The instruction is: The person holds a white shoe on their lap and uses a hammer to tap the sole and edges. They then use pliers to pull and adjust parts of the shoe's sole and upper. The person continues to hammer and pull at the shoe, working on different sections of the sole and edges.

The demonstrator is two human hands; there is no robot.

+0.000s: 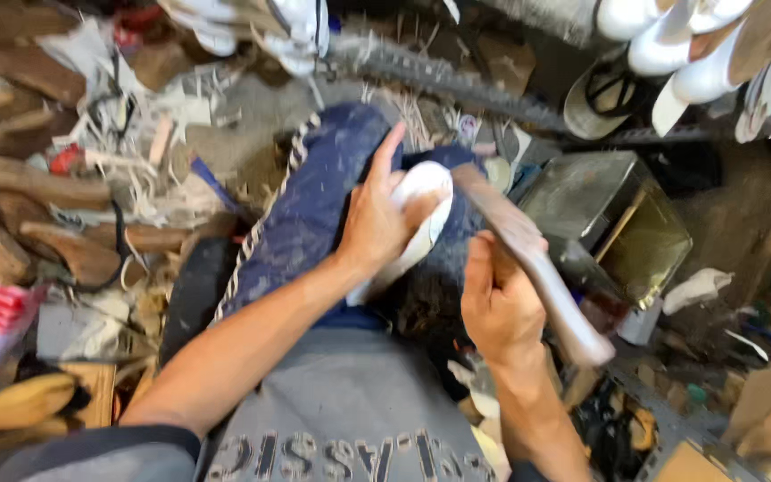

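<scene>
My left hand [375, 219] grips a white shoe upper [421, 183] and presses it down on my knee, which is covered by dusty dark blue trousers [314, 205]. My right hand [493, 299] is closed around the wooden handle of a hammer-like tool [537, 259]. The tool's far end reaches up to the white shoe part, next to my left fingers. The tool is blurred by motion.
Wooden shoe lasts [37, 214] lie piled at the left among white scraps [136, 134]. An open metal tin [617, 223] stands at the right. White shoes [689, 45] hang at the top right. Cardboard and scraps [760, 411] litter the lower right floor.
</scene>
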